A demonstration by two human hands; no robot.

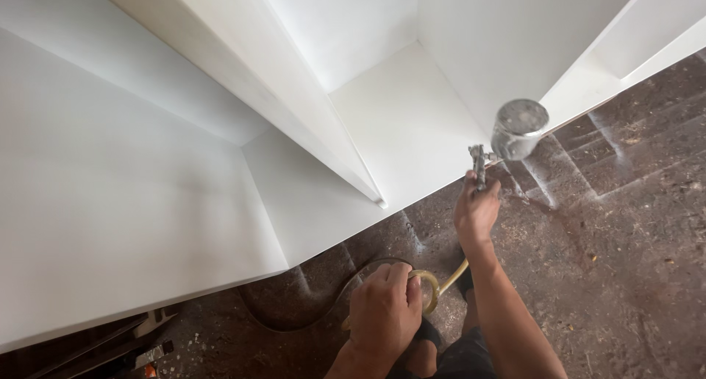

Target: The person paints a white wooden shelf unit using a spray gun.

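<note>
I count one spray gun (479, 166) with one metal cup (519, 128), one yellow hose (434, 285), one white cabinet (147, 202), and my two hands, left (384, 309) and right (476, 210).

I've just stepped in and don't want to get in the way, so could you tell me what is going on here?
A person is crouched over a white cabinet with open compartments, seen from above. The right hand grips a spray gun with a metal cup on top, pointed toward the cabinet's lower front edge. The left hand holds a loop of yellowish hose that runs up toward the gun. The dark floor beside the cabinet carries white overspray marks.
</note>
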